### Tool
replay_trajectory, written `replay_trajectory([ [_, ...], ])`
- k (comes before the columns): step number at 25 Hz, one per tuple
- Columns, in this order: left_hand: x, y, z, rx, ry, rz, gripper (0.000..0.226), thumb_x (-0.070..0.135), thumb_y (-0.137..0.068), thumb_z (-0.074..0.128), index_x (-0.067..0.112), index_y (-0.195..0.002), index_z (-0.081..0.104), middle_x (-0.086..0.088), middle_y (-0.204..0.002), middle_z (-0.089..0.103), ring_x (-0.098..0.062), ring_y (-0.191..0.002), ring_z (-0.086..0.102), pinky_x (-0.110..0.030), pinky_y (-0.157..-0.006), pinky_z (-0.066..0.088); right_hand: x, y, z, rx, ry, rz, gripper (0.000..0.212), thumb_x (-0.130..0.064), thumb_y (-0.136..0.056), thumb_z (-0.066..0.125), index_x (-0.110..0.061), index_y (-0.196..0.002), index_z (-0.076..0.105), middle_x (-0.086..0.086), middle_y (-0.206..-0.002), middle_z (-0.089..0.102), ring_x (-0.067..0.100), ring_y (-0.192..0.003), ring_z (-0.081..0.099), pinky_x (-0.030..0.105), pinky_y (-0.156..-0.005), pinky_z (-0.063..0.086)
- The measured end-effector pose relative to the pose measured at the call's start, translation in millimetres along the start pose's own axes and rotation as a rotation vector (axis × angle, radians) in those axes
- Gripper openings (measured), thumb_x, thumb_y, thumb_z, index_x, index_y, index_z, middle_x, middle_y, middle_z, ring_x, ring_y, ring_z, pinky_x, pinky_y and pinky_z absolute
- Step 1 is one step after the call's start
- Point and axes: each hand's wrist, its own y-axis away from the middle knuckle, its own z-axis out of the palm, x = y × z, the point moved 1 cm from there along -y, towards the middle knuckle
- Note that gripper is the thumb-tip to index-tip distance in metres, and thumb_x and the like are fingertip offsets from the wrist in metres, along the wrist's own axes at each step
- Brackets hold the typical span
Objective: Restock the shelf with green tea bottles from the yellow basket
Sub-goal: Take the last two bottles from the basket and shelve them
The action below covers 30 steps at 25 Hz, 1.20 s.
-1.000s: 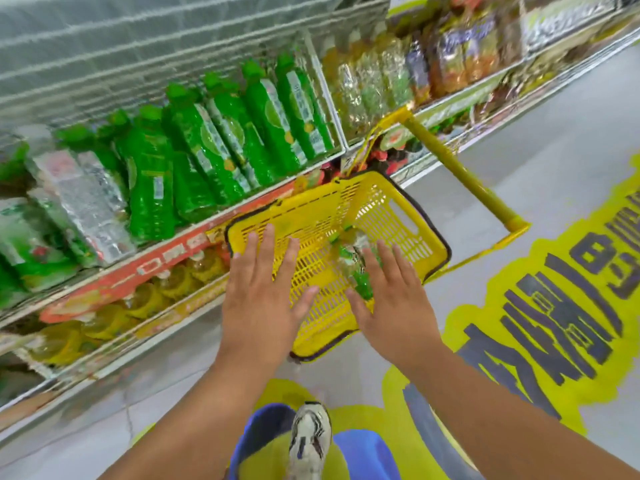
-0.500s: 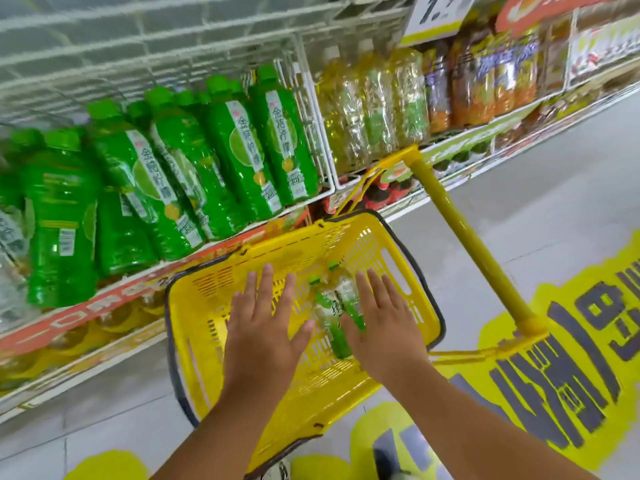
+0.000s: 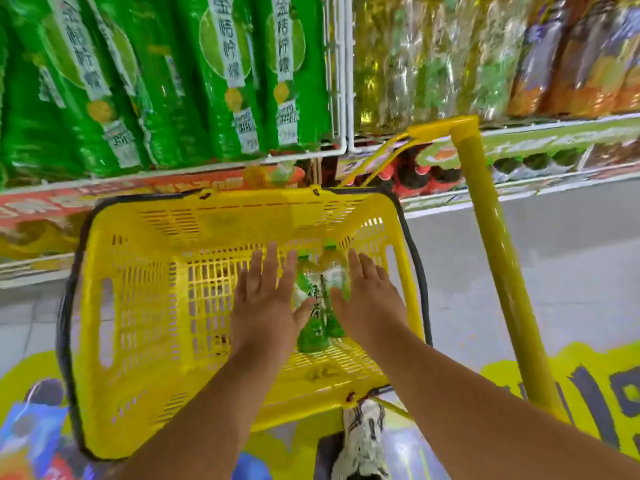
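Note:
A yellow basket [image 3: 138,306] stands on the floor in front of the shelf. Two green tea bottles [image 3: 317,299] lie side by side on its mesh bottom, green caps pointing toward the shelf. My left hand [image 3: 266,303] is spread flat just left of the bottles, its thumb touching them. My right hand [image 3: 367,299] is spread on their right side, thumb against the right bottle. Neither hand is closed around a bottle.
The basket's long yellow handle [image 3: 491,237] rises at the right. Large green bottles [image 3: 225,74] fill the wire shelf above, with pale yellow bottles [image 3: 415,57] and orange ones to the right. Red-capped bottles [image 3: 415,178] stand lower. My shoe [image 3: 363,441] is below the basket.
The camera has dropped closer over the basket. Both hands have reached deeper in, and now flank the two bottles on either side.

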Motion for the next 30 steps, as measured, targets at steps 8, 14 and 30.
replay_trajectory([
  [8, 22.2, -12.2, 45.0, -0.272, 0.234, -0.301, 0.090, 0.064, -0.094, 0.050, 0.020, -0.162, 0.012, -0.010, -0.168, 0.015, -0.033, -0.153, 0.019, -0.043, -0.120, 0.026, 6.7, -34.4, 41.7, -0.071, -0.196, 0.160, 0.072, -0.039, -0.100, 0.054, -0.008, -0.158, 0.023, 0.014, -0.155, 0.035, 0.035, -0.135, 0.048, 0.040, -0.100, 0.045],
  [14, 29.6, -21.2, 66.1, -0.307, 0.565, -0.584, 0.080, 0.053, -0.079, 0.078, 0.019, -0.141, 0.041, -0.008, -0.125, 0.059, -0.031, -0.115, 0.061, -0.043, -0.085, 0.054, -2.6, -50.6, 65.2, -0.007, -0.283, 0.293, 0.035, -0.011, -0.093, 0.060, -0.004, -0.126, 0.050, 0.014, -0.125, 0.050, 0.036, -0.102, 0.063, 0.033, -0.065, 0.034],
  [30, 10.5, -27.2, 66.2, -0.418, 0.629, -0.708, 0.060, 0.033, -0.082, 0.081, 0.007, -0.126, 0.049, -0.010, -0.121, 0.066, -0.031, -0.105, 0.067, -0.032, -0.067, 0.047, -2.6, -75.2, 86.0, -0.032, -0.444, 0.428, 0.050, -0.016, -0.081, 0.081, -0.004, -0.120, 0.052, 0.016, -0.121, 0.063, 0.035, -0.108, 0.064, 0.031, -0.069, 0.043],
])
